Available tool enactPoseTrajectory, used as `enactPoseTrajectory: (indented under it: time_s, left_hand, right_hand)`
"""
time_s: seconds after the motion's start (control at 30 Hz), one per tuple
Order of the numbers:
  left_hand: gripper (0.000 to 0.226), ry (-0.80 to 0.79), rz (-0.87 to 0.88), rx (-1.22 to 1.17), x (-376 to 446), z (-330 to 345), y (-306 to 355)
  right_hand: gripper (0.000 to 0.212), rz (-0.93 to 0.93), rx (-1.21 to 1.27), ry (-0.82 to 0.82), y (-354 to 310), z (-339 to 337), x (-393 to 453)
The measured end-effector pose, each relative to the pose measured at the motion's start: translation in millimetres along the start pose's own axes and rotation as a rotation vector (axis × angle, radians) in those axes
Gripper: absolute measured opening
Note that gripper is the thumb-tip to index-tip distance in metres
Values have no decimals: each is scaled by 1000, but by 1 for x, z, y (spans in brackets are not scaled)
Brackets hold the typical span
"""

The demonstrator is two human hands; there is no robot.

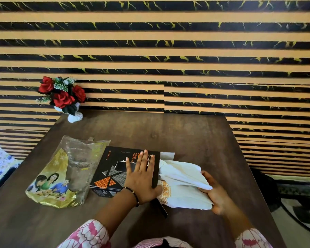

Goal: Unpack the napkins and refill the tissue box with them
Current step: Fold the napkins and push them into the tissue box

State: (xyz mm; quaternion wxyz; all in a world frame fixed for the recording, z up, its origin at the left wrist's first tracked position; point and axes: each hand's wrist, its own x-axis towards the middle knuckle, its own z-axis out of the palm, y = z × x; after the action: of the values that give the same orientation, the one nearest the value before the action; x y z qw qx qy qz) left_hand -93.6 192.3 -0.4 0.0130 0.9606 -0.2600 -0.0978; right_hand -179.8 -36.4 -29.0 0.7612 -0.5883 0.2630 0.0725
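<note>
Napkins at the open right end of the tissue box.
My left hand [141, 178] lies flat, fingers spread, on top of the black tissue box [111, 176], gripping nothing. My right hand [214, 193] clasps the white napkin stack [184, 183] at its right end; the stack's left end meets the box's open side. The empty plastic wrapper [61, 174] lies just left of the box on the brown table [186, 136].

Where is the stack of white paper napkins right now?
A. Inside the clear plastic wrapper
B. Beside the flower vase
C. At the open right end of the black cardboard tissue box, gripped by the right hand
C: the right hand grips the stack of white paper napkins at the black cardboard tissue box's right end.
</note>
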Motion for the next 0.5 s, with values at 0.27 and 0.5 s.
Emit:
enactPoseTrajectory:
  time_s: [0.27, 0.5]
  left_hand:
    - [99, -16, 12, -8, -6, 2, -2]
    - [98, -30, 5, 5, -4, 2, -1]
  right_hand:
    - [34, 69, -39, -42, -3, 5, 16]
    - [42, 52, -288, -78, -7, 8, 17]
